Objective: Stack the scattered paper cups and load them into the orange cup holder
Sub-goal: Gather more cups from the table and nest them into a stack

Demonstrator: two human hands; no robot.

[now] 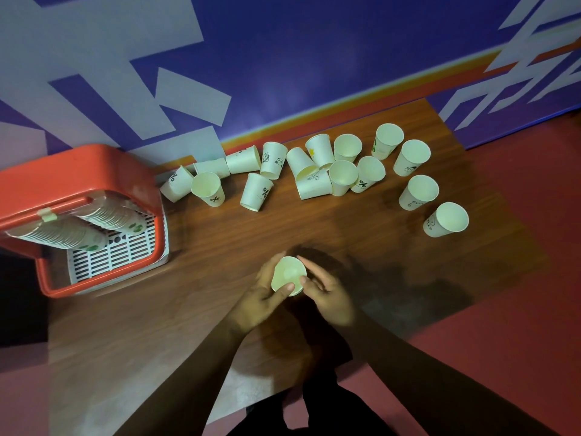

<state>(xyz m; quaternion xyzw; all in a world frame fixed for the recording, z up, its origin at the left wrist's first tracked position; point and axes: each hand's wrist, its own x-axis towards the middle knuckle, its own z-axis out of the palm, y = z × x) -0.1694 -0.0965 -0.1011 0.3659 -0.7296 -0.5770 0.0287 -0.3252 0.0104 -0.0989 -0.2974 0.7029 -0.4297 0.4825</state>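
A white paper cup (288, 273) stands upright in the middle of the wooden table (195, 309), seen from above. My left hand (262, 298) wraps its left side with the thumb on the rim. My right hand (328, 297) cups its right side. Whether it is one cup or a stack I cannot tell. Several loose paper cups (342, 176) lie scattered along the far edge, some upright, some on their sides. The orange cup holder (78, 171) stands at the left, with two nested rows of cups (94, 225) hanging inside it.
A blue and white patterned wall (283, 58) runs behind the table. The holder has a white slatted grate (116, 253) at its base. Red floor (518, 294) lies to the right of the table. Upright cups (448, 220) stand near the right edge.
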